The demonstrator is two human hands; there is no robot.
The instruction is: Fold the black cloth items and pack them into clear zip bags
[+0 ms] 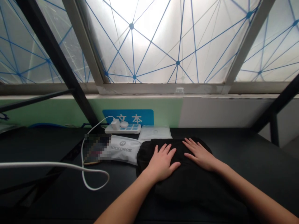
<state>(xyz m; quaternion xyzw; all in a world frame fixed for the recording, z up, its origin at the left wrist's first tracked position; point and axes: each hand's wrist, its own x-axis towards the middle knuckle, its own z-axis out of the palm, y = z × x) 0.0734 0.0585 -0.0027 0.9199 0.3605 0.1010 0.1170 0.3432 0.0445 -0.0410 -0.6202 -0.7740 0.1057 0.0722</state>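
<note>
A black piece of cloth [187,183] lies bunched on the dark table [252,161] in front of me. My left hand [162,163] rests flat on its left part, fingers spread and open. My right hand [198,153] lies flat on the cloth's upper middle, fingers stretched out toward the left. Neither hand holds anything; both press palm-down on the fabric.
A white ROCKBROS pouch [122,148] lies left of the cloth, a clear plastic bag [155,133] behind it. A white power strip [123,127] with a charger sits by the wall. A white cable [93,183] loops over the table's left side. Black frame bars cross left and right.
</note>
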